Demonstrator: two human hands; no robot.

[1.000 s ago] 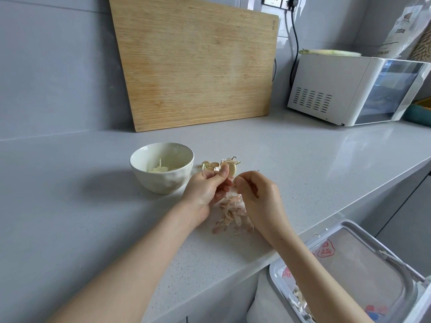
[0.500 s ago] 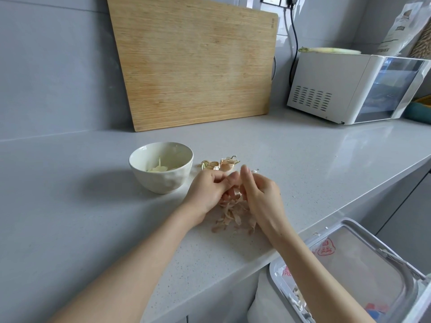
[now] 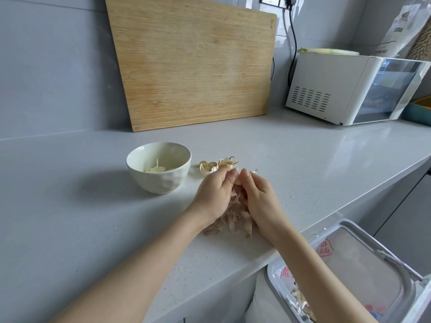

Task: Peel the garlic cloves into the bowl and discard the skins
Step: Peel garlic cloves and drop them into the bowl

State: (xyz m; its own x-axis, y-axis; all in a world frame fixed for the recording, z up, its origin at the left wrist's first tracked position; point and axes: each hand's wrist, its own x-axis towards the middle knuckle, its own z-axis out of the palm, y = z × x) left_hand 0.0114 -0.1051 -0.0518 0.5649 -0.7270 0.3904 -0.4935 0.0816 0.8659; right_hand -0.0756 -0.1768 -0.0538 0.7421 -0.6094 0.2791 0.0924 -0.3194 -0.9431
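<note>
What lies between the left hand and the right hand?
In the head view, a pale garlic clove, pinched by the left hand and the right hand; under it, loose skins on the counter.

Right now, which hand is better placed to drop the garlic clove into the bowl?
Probably the left hand. Both hands pinch the clove, but the bowl sits to the left of them, nearest the left hand; the right hand would have to cross over it.
</note>
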